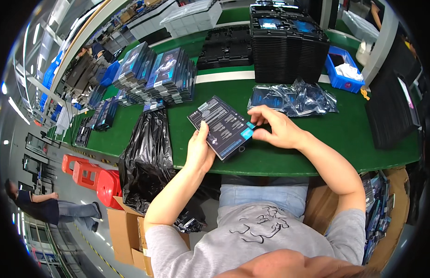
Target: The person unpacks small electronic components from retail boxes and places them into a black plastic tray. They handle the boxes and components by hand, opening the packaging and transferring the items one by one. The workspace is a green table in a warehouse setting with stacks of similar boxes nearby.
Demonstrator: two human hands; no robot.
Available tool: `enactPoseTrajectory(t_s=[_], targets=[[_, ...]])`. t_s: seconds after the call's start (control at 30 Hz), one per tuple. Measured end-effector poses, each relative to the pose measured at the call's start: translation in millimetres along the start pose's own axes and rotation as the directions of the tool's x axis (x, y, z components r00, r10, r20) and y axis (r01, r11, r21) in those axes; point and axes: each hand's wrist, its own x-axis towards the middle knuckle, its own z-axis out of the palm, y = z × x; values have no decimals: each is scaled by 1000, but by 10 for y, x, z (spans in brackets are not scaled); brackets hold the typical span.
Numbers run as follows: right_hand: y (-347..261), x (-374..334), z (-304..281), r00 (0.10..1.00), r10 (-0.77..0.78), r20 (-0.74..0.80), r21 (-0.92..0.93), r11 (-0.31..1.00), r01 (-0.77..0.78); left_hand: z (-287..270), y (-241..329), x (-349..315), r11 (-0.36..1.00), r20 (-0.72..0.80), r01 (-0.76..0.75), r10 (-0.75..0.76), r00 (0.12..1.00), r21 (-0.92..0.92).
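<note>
A flat dark box with pale print and light-blue patches at its right end is held tilted above the green table. My left hand is closed on its lower left edge, thumb on the upper face and the fingers hidden beneath. At the blue right end, my right hand has its thumb and forefinger bent around the box's edge. Just beyond that hand lie dark flat packages in crinkled clear plastic. Stacks of similar printed boxes stand at the far left of the table.
Tall stacked black trays stand at the back, beside a blue bin. A black plastic bag hangs over the front left edge. Cartons and red stools are below left. Another carton holding flat packages is at right; a person walks far left.
</note>
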Motion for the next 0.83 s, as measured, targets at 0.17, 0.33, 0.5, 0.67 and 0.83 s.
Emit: enactPoseTrajectory(t_s=[0.17,0.33,0.5,0.67,0.83], targets=[[53,42,0,985,170,9,67,983,-170,49,-140,-24,992,95,-72,62,993,105],[130,48,-37,988,132,-78,48,991,-128,54,44,-311,866,-16,-34,49,999,499],[88,58,-30,976,212,-46,64,976,-209,-233,215,-275,311,264,-476,533,804,822],[71,51,-35,960,277,-33,109,956,-272,399,632,-109,-420,791,-723,-20,611,548],[84,73,-79,964,256,-75,135,960,-245,668,788,517,-404,671,-797,-437,599,449]])
